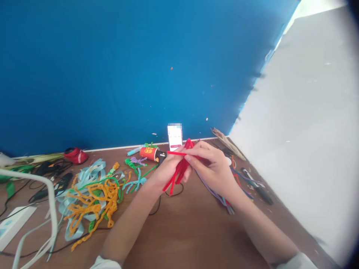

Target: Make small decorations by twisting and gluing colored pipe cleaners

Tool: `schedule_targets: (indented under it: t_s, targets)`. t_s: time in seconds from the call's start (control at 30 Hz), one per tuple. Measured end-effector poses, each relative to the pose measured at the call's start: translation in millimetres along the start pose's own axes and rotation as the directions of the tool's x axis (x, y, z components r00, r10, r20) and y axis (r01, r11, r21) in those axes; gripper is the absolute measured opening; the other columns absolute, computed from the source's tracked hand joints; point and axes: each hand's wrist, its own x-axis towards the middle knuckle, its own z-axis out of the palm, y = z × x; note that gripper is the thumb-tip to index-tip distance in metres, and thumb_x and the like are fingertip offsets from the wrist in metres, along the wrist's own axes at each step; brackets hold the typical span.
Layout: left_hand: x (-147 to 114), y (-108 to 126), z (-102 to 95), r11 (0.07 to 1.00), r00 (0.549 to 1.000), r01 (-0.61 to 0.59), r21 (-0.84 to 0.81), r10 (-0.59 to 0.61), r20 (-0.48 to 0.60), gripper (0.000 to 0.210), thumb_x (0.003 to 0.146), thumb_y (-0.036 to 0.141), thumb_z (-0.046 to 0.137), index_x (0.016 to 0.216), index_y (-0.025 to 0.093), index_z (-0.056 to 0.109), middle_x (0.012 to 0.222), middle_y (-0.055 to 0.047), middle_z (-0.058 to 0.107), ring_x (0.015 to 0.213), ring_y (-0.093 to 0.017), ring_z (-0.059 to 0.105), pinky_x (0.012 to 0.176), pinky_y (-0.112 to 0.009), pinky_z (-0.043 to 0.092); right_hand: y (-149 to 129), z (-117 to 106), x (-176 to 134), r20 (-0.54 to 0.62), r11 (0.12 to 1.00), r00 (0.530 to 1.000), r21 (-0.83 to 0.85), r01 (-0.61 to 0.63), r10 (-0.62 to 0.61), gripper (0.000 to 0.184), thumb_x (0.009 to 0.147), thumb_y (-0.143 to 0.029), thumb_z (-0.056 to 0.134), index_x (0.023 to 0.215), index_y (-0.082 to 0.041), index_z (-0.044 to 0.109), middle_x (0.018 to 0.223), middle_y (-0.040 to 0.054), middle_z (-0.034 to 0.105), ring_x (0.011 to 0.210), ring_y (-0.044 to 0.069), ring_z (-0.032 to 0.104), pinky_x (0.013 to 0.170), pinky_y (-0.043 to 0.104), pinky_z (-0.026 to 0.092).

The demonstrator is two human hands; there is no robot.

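The right hand's [214, 166] thumb and index finger press together, pinching a red strip [175, 153] whose free end points toward nine o'clock; it crosses the upper part of a bundle of fuzzy red strips [179, 172], which the left hand [167, 170] grips, its fingers partly hidden behind it; the bundle stands in front of the person, well above the near edge of view, its bent top toward twelve o'clock and its loose ends toward seven; from the hands, a bright phone [175, 135] stands at twelve; a red paper cup [148, 152] lies on its side between nine and ten; light blue strands [137, 182] lie between eight and nine; farther out at eight, an orange fuzzy tangle [108, 198] lies over pale blue ribbon [91, 172]; purple strands [209, 190] run out between four and five, below the right hand; a dark pen-like object [262, 192] lies between three and four; dry husks [228, 144] lie at two; a blue wall [134, 67] rises behind the brown table [179, 239].
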Motion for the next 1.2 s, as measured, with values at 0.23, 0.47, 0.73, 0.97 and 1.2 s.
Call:
schedule_targets:
  t_s: [0.23,0.47,0.73,0.97,1.2]
  targets:
    - [0.3,-0.1,3.3,0.997,0.994,-0.053,0.055,0.058,-0.093,0.035,0.095,0.053,0.052,0.105,0.019,0.053,0.061,0.009,0.034,0.046,-0.004,0.03,0.043,-0.015,0.024,6.5,-3.5,3.5,-0.043,0.994,0.999,-0.106,0.015,-0.02,0.025,0.093,-0.018,0.06,0.111,-0.028,0.075,0.094,0.0018,0.072,0.088,0.017,0.064,0.078,0.032,0.049]
    - [-8.5,4.0,-0.1,0.902,0.996,-0.073,0.425,0.086,-0.012,0.037,0.099,0.048,0.043,0.122,0.02,0.05,0.071,0.002,0.057,0.06,-0.011,0.057,0.057,-0.023,0.046,11.9,-2.8,3.5,-0.104,0.997,0.994,-0.059,-0.049,0.043,0.019,0.094,-0.021,0.059,0.106,-0.024,0.073,0.104,0.0034,0.075,0.09,0.019,0.069,0.082,0.034,0.053]
    - [1.0,3.7,-6.5,0.9,0.976,-0.154,0.408,0.202,-0.076,0.024,0.099,0.036,0.047,0.116,0.02,0.051,0.082,0.0,0.059,0.062,-0.009,0.054,0.056,-0.022,0.043,12.2,-10.4,5.2,-0.067,0.991,0.99,0.042,-0.125,0.128,0.015,0.092,-0.028,0.062,0.102,-0.021,0.071,0.094,0.0046,0.075,0.08,0.018,0.07,0.072,0.031,0.055]
    - [-0.4,4.6,-7.0,0.951,0.977,-0.166,0.261,0.195,-0.088,0.019,0.099,0.038,0.047,0.103,0.02,0.048,0.074,0.005,0.039,0.059,-0.005,0.033,0.05,-0.017,0.025,14.1,-8.8,8.0,-0.032,0.984,0.984,0.028,-0.176,0.177,0.019,0.093,-0.031,0.062,0.105,-0.019,0.069,0.086,0.0044,0.075,0.076,0.018,0.07,0.067,0.03,0.053]
    - [-1.8,0.9,-6.3,0.949,0.968,-0.086,0.305,0.152,-0.199,0.024,0.096,0.042,0.049,0.088,0.02,0.045,0.068,0.006,0.035,0.052,-0.005,0.027,0.047,-0.019,0.02,15.2,-4.2,7.0,0.042,0.991,0.991,-0.049,-0.127,0.129,0.02,0.092,-0.03,0.062,0.103,-0.021,0.077,0.088,0.0032,0.074,0.082,0.019,0.068,0.076,0.034,0.053]
